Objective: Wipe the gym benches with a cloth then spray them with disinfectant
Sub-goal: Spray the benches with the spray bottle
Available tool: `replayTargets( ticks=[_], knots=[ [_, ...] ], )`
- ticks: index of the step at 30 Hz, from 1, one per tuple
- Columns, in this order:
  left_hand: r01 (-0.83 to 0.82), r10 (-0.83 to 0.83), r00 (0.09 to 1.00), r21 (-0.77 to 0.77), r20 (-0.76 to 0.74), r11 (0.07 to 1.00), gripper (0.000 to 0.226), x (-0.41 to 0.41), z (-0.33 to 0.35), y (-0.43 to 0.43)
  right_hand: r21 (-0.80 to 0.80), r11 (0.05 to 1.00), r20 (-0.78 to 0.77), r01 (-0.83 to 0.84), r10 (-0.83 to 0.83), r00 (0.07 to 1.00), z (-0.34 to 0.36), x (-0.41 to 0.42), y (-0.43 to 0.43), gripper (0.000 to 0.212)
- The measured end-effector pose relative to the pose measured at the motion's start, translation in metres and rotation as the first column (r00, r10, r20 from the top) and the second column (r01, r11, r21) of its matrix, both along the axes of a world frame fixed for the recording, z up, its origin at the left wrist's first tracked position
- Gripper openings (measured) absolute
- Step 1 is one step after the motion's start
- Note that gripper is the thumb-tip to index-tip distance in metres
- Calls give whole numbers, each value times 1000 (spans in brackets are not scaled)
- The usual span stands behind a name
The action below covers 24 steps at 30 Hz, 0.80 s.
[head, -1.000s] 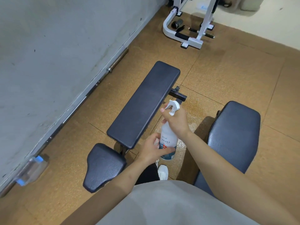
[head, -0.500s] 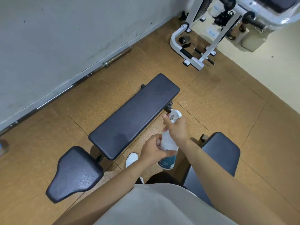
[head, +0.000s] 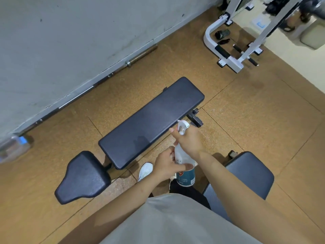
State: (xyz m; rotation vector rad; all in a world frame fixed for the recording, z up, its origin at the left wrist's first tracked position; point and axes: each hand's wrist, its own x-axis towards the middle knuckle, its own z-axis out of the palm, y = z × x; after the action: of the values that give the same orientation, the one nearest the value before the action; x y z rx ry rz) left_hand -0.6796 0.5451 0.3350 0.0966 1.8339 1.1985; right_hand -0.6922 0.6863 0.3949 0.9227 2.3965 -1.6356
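The spray bottle point(head: 185, 176) is held roughly upright just beside the near long edge of the long bench pad point(head: 151, 122). The left hand point(head: 167, 167) curls fingers and thumb round its body, and the right hand point(head: 190, 140) wraps its neck, forefinger stretched out by the trigger. The seat pad point(head: 82, 176) sits off that pad's near-left end, a white shoe point(head: 146, 170) on the floor below its near edge, a second bench point(head: 246, 175) to its right past the bottle, and a barbell point(head: 109, 76) along the wall on its far side.
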Motion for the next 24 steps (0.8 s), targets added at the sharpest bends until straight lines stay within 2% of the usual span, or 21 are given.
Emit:
replayTargets(
  ticks=[2, 4, 6, 8, 10, 13, 16, 20, 24],
  knots=[
    [-37, 37, 999, -21, -8, 999, 82, 3, 2, 12, -73, 994, -16, -83, 83, 996, -2, -2, 17, 21],
    [-56, 56, 998, -42, -8, 998, 77, 4, 9, 26, -66, 983, -37, -174, 172, 984, -5, -2, 37, 28],
    [-35, 34, 999, -36, -13, 999, 70, 3, 14, 42, -76, 978, -71, -196, 190, 979, -4, 0, 56, 25],
    [8, -8, 1000, -23, -18, 1000, 64, 1, 20, 60, -127, 986, -79, -109, 99, 992, -3, 5, 73, 20],
    [59, -59, 998, -17, -28, 998, 62, -2, 26, 78, -121, 993, -68, 6, -14, 998, -5, 12, 89, 24],
    [136, -136, 990, 5, -26, 991, 64, -8, 32, 102, -167, 981, -86, 95, -111, 990, -7, 19, 113, 18],
    [190, -190, 982, 3, -14, 982, 64, -11, 35, 124, -222, 960, -128, 172, -204, 971, -1, 23, 134, 26],
    [240, -240, 971, -7, -20, 971, 67, -11, 37, 148, -216, 915, -95, 341, -367, 925, -1, 31, 157, 19],
    [300, -300, 953, -13, -36, 954, 68, -12, 42, 167, -222, 895, -85, 387, -413, 907, 1, 37, 175, 15]
  ],
)
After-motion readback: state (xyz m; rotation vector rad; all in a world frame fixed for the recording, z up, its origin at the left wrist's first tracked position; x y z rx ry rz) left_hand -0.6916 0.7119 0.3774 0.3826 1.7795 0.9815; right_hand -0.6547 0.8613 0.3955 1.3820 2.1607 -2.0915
